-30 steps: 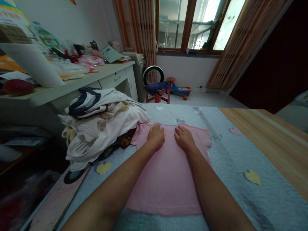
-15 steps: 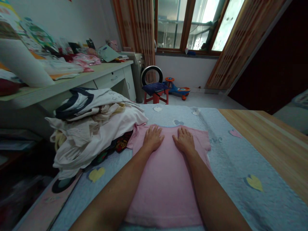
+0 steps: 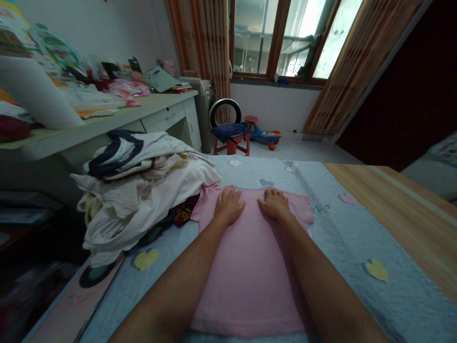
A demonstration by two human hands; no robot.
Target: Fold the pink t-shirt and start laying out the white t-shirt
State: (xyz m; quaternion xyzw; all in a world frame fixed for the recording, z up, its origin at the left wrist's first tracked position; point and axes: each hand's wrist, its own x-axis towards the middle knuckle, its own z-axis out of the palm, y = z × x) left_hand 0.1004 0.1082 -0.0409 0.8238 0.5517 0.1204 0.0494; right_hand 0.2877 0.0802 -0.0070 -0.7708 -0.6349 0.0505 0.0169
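Observation:
A pink short-sleeved T-shirt lies spread out on the light blue bed cover, its neckline on the far side and its hem towards me. My left hand rests on the shirt's upper left part, palm down with the fingers apart. On the upper right part, just below the neckline, lies my right hand, its fingers slightly bent against the cloth. Neither hand holds anything. Both forearms reach across the sides of the shirt and hide parts of its edges.
A heap of crumpled clothes sits left of the shirt, touching its left sleeve. The heart-patterned cover ends at bare wooden boards on the right. Beyond stand a red stool, a ride-on toy and a cluttered desk.
My right hand's fingers have bent a little more on the shirt. My left hand stays almost in place. The whole view has shifted slightly.

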